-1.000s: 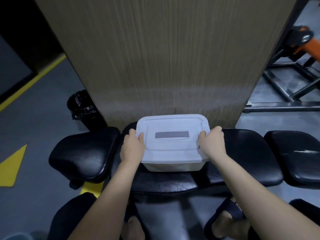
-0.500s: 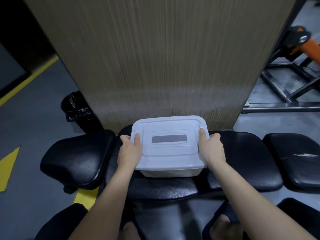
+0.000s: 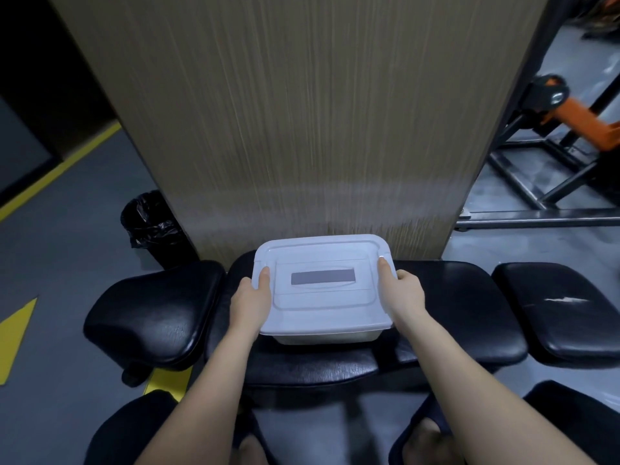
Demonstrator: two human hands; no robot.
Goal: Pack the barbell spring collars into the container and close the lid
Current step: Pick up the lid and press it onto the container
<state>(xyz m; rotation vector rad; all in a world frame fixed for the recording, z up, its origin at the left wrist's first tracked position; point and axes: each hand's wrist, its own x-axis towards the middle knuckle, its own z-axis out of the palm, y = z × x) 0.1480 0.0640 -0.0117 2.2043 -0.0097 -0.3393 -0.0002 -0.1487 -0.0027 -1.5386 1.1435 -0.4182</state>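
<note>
- The box point(image 3: 325, 337) was kept on the black bench point(image 3: 453, 313), at 12 o'clock.
- It was gripped at 9 o'clock by the left hand point(image 3: 250, 303) and at 3 o'clock by the right hand point(image 3: 404, 297), thumbs on the lid point(image 3: 323, 260), likely to press it shut evenly.

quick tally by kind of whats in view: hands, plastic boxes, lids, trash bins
bare hands: 2 (left hand, right hand, both gripping the lid's edges)
translucent white plastic container: 1
white plastic lid with a grey label: 1
black bag-lined trash bin: 1
total: 5
</note>
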